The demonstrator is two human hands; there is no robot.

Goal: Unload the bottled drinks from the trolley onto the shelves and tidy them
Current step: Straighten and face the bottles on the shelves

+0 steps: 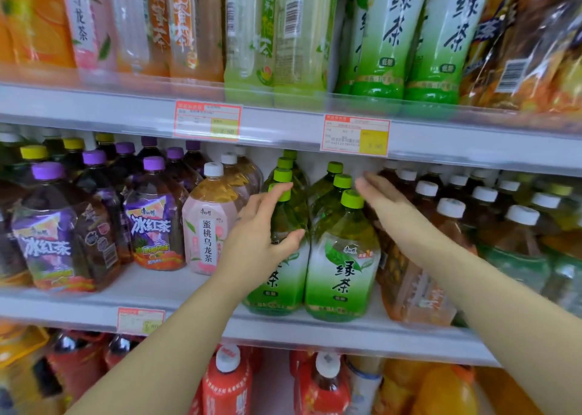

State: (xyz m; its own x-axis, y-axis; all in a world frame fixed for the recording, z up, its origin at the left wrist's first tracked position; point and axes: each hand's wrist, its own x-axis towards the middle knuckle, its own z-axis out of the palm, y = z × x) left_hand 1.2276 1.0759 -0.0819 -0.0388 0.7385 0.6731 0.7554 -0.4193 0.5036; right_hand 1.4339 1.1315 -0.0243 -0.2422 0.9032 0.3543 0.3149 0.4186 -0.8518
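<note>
tidying step, by the look of it: bottles stand on the middle shelf (176, 291). left hand (258, 238) curls round the shoulder of front-left green tea bottle (280, 276), thumb across its front. front-right green tea bottle (343, 266) stands just right of that hand. right hand (387, 203) is flat, fingers straight, holding nothing, beside that bottle's cap; contact unclear. next: square both bottles up, labels forward.

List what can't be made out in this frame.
- trolley: outside the head view.
- left green tea bottle label: partly covered by the left hand gripping it.
- right hand: whether it touches the right green tea bottle is unclear; motion blur.
- price tags: print blurred.
- top-shelf bottles: caps cut off by top edge.
</note>
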